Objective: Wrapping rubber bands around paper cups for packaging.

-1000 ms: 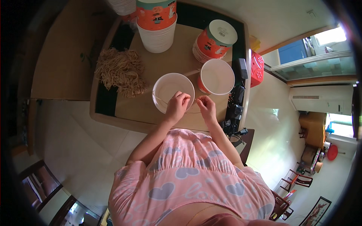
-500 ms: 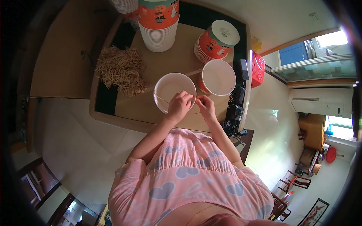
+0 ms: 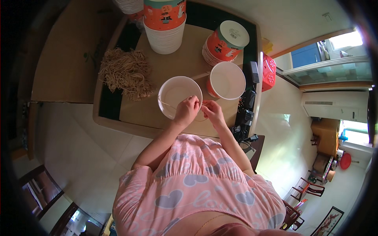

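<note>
A white paper bucket (image 3: 172, 88) stands upright with its mouth toward me. Thin beige string (image 3: 167, 104) runs from the bucket's left rim across its mouth to my hands, and a loop of it hangs below them. My left hand (image 3: 186, 111) lies over the near right part of the rim, fingers closed on the string. Just outside that rim my right hand (image 3: 214, 111) pinches the string too, its fingertips close to the left ones. The fingers hide the exact spot where string and rim meet.
A second paper bucket (image 3: 227, 80) stands right of the hands. Behind it is an upside-down orange stack (image 3: 220, 45). A tall bucket stack (image 3: 165, 37) rises at the back. A string bundle (image 3: 125, 72) lies left. Black adapters and cables (image 3: 247, 118) line the right table edge.
The bucket has shifted slightly left. My right hand has moved a little left, and its fingers have changed position on the string. The left hand stays nearly in place.
</note>
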The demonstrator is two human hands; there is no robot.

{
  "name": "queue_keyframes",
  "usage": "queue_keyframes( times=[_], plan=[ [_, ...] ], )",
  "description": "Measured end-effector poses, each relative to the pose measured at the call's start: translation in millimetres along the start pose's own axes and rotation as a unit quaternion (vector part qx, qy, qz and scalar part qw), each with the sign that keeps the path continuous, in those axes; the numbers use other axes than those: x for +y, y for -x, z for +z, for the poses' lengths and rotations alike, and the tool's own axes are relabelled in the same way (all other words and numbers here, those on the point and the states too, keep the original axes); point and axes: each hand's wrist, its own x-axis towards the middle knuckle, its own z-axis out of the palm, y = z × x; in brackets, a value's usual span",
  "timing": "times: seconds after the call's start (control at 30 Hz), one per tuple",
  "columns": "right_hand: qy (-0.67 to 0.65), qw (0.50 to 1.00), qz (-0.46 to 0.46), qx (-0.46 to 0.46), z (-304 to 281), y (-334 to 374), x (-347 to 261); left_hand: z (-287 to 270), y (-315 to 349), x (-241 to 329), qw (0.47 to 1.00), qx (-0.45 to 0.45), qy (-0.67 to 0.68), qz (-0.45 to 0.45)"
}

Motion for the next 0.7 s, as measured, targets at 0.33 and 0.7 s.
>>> queue_keyframes(
  times=[0.33, 0.7],
  plan=[
    [0.089, 0.992, -0.094, 0.014, -3, -10, 13, -4, 1, 4, 1.000, -0.022, 0.013, -0.002],
    [0.250, 0.951, -0.178, 0.042, 1, 2, -11, -4, 2, 7, 0.991, -0.057, -0.109, 0.052]
  ],
)
